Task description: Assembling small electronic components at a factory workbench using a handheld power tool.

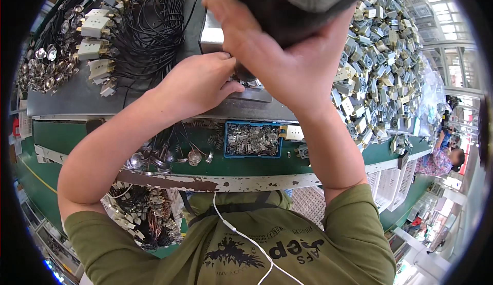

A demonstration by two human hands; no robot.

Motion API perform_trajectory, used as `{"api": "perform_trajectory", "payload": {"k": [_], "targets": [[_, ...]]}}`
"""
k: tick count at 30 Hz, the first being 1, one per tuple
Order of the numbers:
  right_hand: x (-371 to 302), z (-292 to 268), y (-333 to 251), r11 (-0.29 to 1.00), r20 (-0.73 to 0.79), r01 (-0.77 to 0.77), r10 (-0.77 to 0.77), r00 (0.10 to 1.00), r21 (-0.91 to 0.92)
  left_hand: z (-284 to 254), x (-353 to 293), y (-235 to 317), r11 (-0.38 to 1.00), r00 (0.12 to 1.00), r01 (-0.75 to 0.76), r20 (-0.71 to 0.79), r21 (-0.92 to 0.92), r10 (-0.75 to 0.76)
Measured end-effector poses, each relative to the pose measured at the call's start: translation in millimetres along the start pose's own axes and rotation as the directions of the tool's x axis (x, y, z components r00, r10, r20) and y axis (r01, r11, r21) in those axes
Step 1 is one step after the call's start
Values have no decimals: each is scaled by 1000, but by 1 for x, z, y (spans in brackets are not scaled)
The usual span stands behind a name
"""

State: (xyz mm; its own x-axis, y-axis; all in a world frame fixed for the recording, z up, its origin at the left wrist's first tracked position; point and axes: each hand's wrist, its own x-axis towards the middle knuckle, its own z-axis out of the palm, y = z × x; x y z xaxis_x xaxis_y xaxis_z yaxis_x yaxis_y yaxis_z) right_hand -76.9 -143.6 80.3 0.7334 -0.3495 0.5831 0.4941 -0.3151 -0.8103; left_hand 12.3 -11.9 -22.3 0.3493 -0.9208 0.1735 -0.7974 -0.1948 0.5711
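My right hand (287, 54) is wrapped round a thick black power tool (287, 15) with a grey panel, which rises close to the camera at the top. The tool's lower end points down at a metal fixture (251, 94) on the grey worktop. Beside that end, my left hand (203, 80) is closed, its fingertips pressed together at the fixture. Whatever they grip is hidden behind the fingers and the tool. Below the hands, a blue tray (226, 141) holds many small metal pieces, with a white block (294, 132) at its right corner.
Left are bundled black cables (154, 38) with white socket blocks (95, 24) and round metal cups (50, 53). A large heap of grey-and-white blocks (380, 59) covers the right. Cups and springs (194, 155) lie near the chipped bench edge (246, 183). Another person (441, 161) sits far right.
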Motion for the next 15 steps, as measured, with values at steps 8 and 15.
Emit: {"api": "perform_trajectory", "payload": {"k": [8,15], "targets": [[6,-22,-14,999,13,-12,13,1000,-47,-12,-10,14,971,981,-184,-25,153,190],[10,-68,-2,982,-139,8,-35,990,-188,-29,-6,27,943,954,-299,66,144,293]]}}
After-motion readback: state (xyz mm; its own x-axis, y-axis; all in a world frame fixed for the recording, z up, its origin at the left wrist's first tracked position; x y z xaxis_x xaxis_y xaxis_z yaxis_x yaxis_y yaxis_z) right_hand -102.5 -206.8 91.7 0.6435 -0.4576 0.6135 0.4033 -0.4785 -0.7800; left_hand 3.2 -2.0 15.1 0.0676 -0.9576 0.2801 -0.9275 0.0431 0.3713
